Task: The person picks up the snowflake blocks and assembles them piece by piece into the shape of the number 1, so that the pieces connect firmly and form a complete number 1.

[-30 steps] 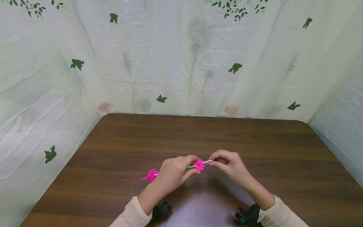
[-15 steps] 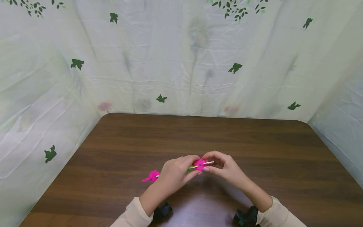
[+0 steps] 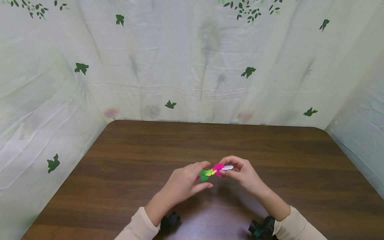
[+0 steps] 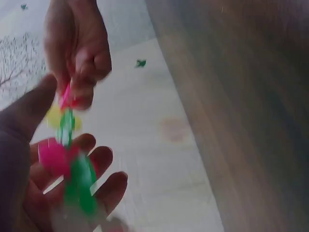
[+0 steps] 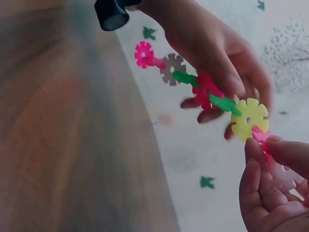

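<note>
A chain of notched, flower-shaped plastic discs stretches between the hands above the table. In the right wrist view it has a yellow disc (image 5: 243,125), green discs (image 5: 223,102), pink discs (image 5: 144,54) and a greyish-white disc (image 5: 173,69), slotted together edge to edge. My right hand (image 3: 247,175) pinches a pink disc (image 3: 218,167) near one end between thumb and fingertips; beyond it a white disc (image 3: 229,167) sticks out. Around the middle of the chain my left hand (image 3: 182,181) is spread, thumb and fingers apart, with the discs passing between them. The left wrist view is blurred.
A brown wooden table (image 3: 180,143) lies under both hands. Pale patterned cloth (image 3: 186,60) hangs behind it and at its sides. Dark wrist devices (image 3: 262,228) sit below each sleeve cuff.
The left fingers have loosened from the pink disc and spread. The right hand, which pinched the white end piece and then closed in, now holds the pink disc, and the chain has shifted right.
</note>
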Motion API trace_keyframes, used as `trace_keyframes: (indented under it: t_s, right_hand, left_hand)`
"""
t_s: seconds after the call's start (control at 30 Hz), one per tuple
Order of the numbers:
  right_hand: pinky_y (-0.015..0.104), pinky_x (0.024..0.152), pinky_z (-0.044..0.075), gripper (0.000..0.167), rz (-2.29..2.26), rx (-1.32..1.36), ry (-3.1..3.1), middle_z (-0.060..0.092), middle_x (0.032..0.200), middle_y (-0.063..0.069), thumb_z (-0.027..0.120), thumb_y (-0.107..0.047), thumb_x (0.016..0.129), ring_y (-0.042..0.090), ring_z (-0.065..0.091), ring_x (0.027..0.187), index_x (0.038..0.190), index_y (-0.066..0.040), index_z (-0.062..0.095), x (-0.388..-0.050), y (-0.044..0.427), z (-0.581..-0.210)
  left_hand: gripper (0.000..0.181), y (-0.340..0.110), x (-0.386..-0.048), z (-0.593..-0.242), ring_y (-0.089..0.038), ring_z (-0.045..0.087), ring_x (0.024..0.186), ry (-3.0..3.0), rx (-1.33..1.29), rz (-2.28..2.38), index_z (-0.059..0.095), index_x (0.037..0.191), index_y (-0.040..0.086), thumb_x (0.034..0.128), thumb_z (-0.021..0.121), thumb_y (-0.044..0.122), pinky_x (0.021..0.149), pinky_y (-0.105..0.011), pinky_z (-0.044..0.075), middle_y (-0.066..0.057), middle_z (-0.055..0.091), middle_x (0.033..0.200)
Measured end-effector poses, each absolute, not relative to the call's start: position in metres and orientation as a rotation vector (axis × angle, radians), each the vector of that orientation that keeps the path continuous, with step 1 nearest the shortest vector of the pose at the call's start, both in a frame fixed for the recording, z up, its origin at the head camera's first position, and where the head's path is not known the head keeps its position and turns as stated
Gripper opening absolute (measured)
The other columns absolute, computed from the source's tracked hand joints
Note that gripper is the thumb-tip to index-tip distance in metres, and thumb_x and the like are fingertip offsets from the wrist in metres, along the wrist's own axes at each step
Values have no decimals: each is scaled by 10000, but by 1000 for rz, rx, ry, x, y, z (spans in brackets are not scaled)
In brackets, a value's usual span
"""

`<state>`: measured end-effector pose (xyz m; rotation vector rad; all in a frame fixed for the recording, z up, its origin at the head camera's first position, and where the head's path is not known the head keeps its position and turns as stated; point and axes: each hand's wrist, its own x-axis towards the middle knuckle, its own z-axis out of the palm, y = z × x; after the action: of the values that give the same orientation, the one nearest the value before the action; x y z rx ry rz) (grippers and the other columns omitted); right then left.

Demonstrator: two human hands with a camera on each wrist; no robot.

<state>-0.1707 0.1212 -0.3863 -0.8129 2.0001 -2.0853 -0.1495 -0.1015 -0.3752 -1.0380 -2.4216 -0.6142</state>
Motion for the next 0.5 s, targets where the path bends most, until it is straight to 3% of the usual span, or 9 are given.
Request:
trace_keyframes:
  t_s: [0.13,0.37,0.5]
  right_hand:
    - [421,698,497,206,-2100,-751,2053,601,886,114,629,28,803,206,617,724,985,86,554,-177,133,-381]
    - [381,727,498,225,-2168,-676,2055,601,931,105,614,38,812,226,616,771,1025,79,557,-185,148,-376]
    - [372,733,498,253,-2179,-665,2084,606,943,92,615,23,818,240,609,775,1062,59,558,-185,148,-375]
  left_hand:
    - [479,-115,-156,-370,-59,568,811,-2531,-997,-836,529,1148,108,783,676,381,663,-220,477,54,581,1029]
    - [185,-123,-165,-372,-47,550,694,-2684,-1031,-1227,589,1021,69,843,628,105,638,-221,472,65,586,807]
    - [227,-113,-163,-378,-42,551,698,-2701,-1083,-1327,569,1064,63,842,604,35,660,-209,472,56,585,793]
